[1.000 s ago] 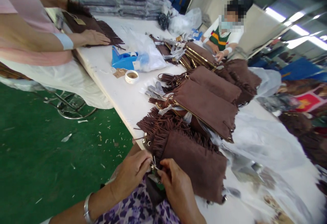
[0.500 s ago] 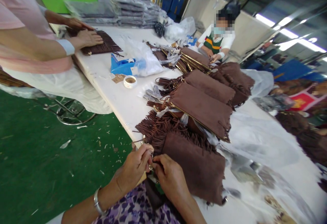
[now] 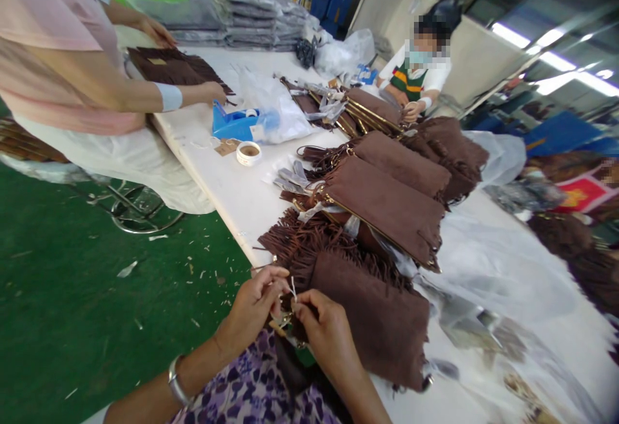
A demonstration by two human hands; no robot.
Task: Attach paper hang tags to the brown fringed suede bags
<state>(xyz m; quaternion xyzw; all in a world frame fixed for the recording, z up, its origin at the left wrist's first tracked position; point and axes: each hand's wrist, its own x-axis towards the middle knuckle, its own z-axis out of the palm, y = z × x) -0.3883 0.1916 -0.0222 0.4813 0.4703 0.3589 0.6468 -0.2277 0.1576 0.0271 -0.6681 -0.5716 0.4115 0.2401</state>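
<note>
Over the table's near edge, my right hand [image 3: 323, 322] is closed, thumb and forefinger pinching a thin white string [image 3: 293, 287] whose end sticks upward. My left hand [image 3: 258, 298] is right beside it with its fingers curled and bent together; what they hold is too small to make out. Gold-coloured hardware [image 3: 284, 322] shows just below the fingertips. Against my right hand lies a dark brown suede bag [image 3: 374, 318] with long fringe [image 3: 294, 243] spreading to its upper left.
More brown bags [image 3: 387, 202] with gold trim lie beyond on the white table [image 3: 213, 173]. A blue tape dispenser [image 3: 236, 124] and a tape roll [image 3: 248, 153] are left of them. One co-worker [image 3: 62, 57] handles a fringed piece [image 3: 169, 66]; another [image 3: 411, 82] sits across.
My fingers have drawn slightly apart, and the white string now shows upright between them. The left co-worker's hands have separated on the fringed piece, one moving to its near right corner.
</note>
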